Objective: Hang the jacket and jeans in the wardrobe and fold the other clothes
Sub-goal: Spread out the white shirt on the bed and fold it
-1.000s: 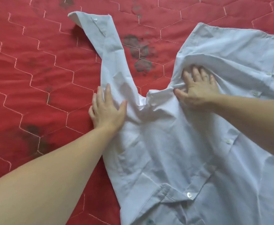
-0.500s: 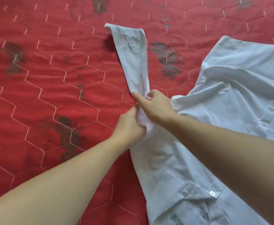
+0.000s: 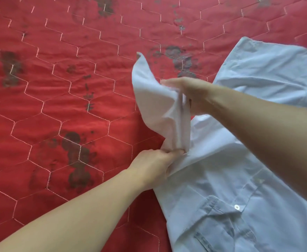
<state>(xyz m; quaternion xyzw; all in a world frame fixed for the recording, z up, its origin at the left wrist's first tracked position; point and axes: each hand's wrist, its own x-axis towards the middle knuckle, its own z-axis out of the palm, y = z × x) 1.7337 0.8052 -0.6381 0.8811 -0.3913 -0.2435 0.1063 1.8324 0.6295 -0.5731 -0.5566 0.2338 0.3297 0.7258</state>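
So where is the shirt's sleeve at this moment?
In the head view the sleeve is lifted off the red quilt at centre frame, gripped by the right hand above and the left hand at its base.

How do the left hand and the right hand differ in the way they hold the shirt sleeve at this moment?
The left hand pinches the sleeve at its base, low against the shirt; the right hand grips it farther along and lifts it off the red quilt. The left hand comes from below, the right hand from the right. Both hold the same sleeve.
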